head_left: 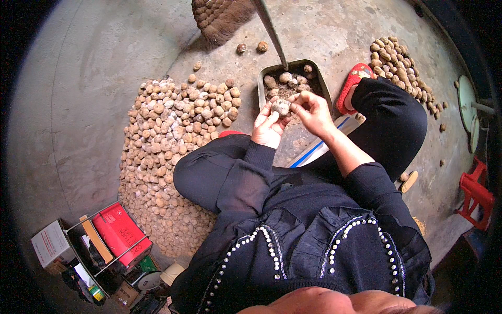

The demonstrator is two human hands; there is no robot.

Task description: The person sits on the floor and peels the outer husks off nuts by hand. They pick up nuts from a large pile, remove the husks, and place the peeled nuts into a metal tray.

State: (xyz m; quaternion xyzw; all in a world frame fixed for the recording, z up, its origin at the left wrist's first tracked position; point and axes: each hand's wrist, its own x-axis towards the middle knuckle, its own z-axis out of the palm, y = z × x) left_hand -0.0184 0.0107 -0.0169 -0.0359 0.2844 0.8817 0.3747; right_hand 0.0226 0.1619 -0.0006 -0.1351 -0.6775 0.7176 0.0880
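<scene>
My left hand [268, 126] cups a pale, round tuber or corm [281, 108] with a rough, patchy skin. The thumb and fingertips of my right hand [313, 113] pinch its right side. Both hands are above the near edge of a dustpan [260, 88] with a long metal handle [270, 33]. Inside the pan lie loose brown soil and several dirty tubers [285, 77]. To the left, a large heap of round brownish tubers [164, 125] spreads along the wall, some with whitish patches.
A fibre broom [221, 19] stands beyond the pan, near two loose tubers [262, 46]. Another tuber pile [396, 64] lies right of my red slipper [357, 74]. A red plastic stool [476, 194] is far right. At lower left, a rack holds a red box [119, 235].
</scene>
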